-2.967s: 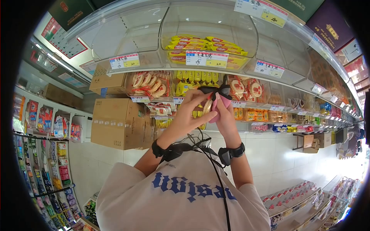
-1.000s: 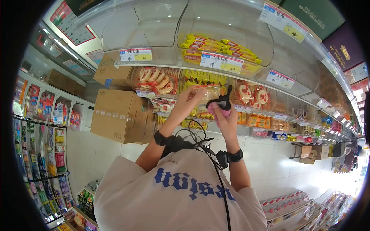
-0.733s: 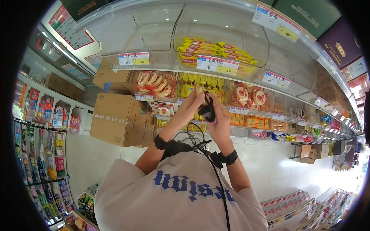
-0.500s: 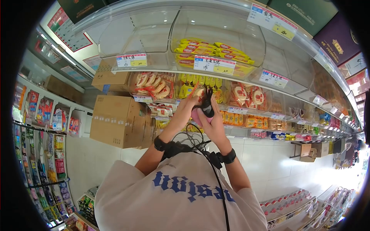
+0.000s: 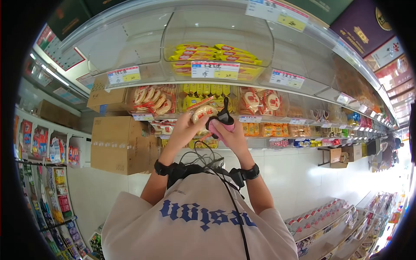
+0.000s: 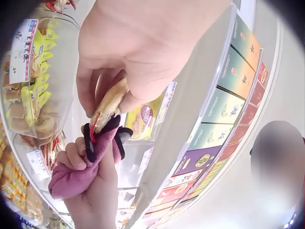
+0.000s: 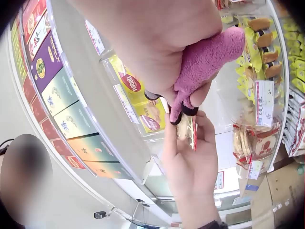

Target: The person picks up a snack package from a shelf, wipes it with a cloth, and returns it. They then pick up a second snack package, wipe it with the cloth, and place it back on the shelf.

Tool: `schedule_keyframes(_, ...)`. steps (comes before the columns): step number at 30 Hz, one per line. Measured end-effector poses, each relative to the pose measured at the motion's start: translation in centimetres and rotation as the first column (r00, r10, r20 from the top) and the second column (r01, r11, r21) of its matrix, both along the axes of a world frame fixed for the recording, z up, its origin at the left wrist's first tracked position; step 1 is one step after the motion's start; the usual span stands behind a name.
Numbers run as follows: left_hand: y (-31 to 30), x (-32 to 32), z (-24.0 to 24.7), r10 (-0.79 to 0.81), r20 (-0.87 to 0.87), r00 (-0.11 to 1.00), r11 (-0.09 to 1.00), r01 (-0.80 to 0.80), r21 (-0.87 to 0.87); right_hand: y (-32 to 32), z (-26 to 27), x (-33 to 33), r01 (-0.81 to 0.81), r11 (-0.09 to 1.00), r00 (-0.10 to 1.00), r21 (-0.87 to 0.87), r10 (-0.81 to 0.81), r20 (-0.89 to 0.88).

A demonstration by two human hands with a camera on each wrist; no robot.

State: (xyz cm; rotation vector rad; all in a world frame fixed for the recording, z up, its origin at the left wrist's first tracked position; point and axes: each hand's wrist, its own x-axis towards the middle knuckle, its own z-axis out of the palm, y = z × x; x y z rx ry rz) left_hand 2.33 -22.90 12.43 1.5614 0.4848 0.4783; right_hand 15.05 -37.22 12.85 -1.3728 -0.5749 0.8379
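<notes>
Before shelf (image 5: 164, 79): packet (image 5: 203, 113) in left hand (image 5: 184, 126), touching cloth (image 5: 226, 126).

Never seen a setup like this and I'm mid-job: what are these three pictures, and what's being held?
No machine here: these are a person's two bare hands in front of shop shelves. The wide picture is from a head camera; the other two are from cameras on each wrist. The left hand pinches a snack packet. The right hand grips a pink cloth with black trim, pressed against that packet. Behind stand a clear bin of yellow wafer packs and a cardboard box.
</notes>
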Motion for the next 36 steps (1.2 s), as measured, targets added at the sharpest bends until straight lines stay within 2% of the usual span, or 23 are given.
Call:
schedule_keyframes(1, -0.3, -0.1, 0.5, 0.024, 0.009, 1.0, 1.0, -0.024, 0.004, -0.3, -0.4, 0.1, -0.002, 1.0, 1.0, -0.005, 0.002, 0.014)
schedule_keyframes(2, -0.4, -0.6, 1.5, 0.042, -0.085, 0.995, 0.999, -0.041, 0.016, -0.4, -2.3, 0.9, 0.035, 0.997, 0.992, 0.074, -0.043, 0.119)
schedule_keyframes(5, -0.7, -0.6, 2.4, 0.081, -0.075, 0.994, 0.994, -0.085, -0.063, -1.4, -0.6, 2.3, 0.186, 0.98, 0.982, 0.076, -0.182, -0.051)
schedule_keyframes(6, -0.6, -0.6, 2.3, 0.018, -0.119, 0.993, 0.998, -0.025, -0.058, -1.7, 0.1, 2.2, 0.182, 0.981, 0.983, 0.073, -0.179, -0.044)
schedule_keyframes(9, -1.6, 0.4, 0.8, -0.15, 0.039, 0.988, 0.988, 0.149, 0.028, -1.6, 1.3, 0.5, 0.117, 0.993, 0.982, 0.026, -0.112, -0.155)
schedule_keyframes(10, -1.4, 0.1, 1.3, -0.214, -0.108, 0.971, 0.975, 0.219, 0.037, -1.6, 0.3, 0.9, 0.03, 0.997, 0.997, 0.07, -0.025, -0.071)
schedule_keyframes(13, -1.8, 0.6, 1.7, -0.258, -0.122, 0.958, 0.966, 0.257, -0.019, -2.2, 0.3, 1.1, 0.077, 0.995, 0.996, 0.065, -0.074, -0.057)
schedule_keyframes(14, -1.9, 0.4, 2.0, -0.305, -0.145, 0.941, 0.952, 0.302, -0.041, -2.1, -0.9, 1.3, 0.144, 0.984, 0.989, 0.103, -0.141, -0.033)
schedule_keyframes(17, -1.9, 0.6, 0.4, -0.227, -0.079, 0.971, 0.974, 0.225, -0.034, -2.4, -1.8, 1.9, 0.247, 0.963, 0.964, 0.104, -0.234, -0.124)
schedule_keyframes(18, -1.9, 0.9, 0.3, -0.165, -0.066, 0.984, 0.986, 0.163, -0.036, -2.8, -1.5, 2.0, 0.17, 0.985, 0.977, 0.039, -0.163, -0.137)
schedule_keyframes(21, -1.0, 1.4, -0.5, -0.066, -0.019, 0.998, 0.998, 0.066, -0.008, -3.9, -0.5, 1.6, -0.01, 0.999, 1.0, -0.045, 0.01, -0.009)
schedule_keyframes(24, -0.4, 1.0, -0.6, -0.185, -0.13, 0.974, 0.982, 0.188, 0.01, -4.4, -2.0, 2.4, 0.025, 0.999, 0.999, 0.021, -0.025, -0.022)
schedule_keyframes(25, -0.3, 0.8, -0.4, -0.159, -0.146, 0.976, 0.987, 0.161, 0.002, -4.5, -2.4, 2.7, 0.032, 0.999, 0.999, 0.042, -0.031, -0.025)
schedule_keyframes(26, -0.2, 0.5, 0.0, -0.132, -0.162, 0.978, 0.991, 0.133, -0.003, -4.9, -2.6, 3.1, 0.127, 0.992, 0.989, 0.016, -0.125, -0.08)
schedule_keyframes(29, 0.7, -0.5, 0.9, -0.052, -0.163, 0.985, 0.998, 0.057, 0.026, -5.3, -4.2, 7.1, 0.27, 0.962, 0.951, 0.049, -0.259, -0.17)
schedule_keyframes(31, 1.7, -1.3, 0.9, -0.005, -0.151, 0.988, 1.0, 0.007, 0.013, -4.6, -3.8, 10.2, 0.416, 0.87, 0.893, 0.265, -0.335, -0.3)
schedule_keyframes(33, 2.1, -1.6, 1.6, 0.088, -0.151, 0.985, 0.996, -0.087, 0.014, -4.4, -3.3, 13.5, 0.446, 0.833, 0.848, 0.328, -0.276, -0.452)
schedule_keyframes(35, 4.5, -2.5, 0.8, 0.168, -0.099, 0.981, 0.986, -0.169, -0.003, -4.6, -4.1, 14.7, 0.458, 0.819, 0.824, 0.346, -0.246, -0.511)
schedule_keyframes(36, 5.2, -2.9, 1.2, 0.252, -0.113, 0.961, 0.963, -0.261, -0.068, -4.9, -3.6, 14.4, 0.461, 0.816, 0.814, 0.35, -0.232, -0.533)
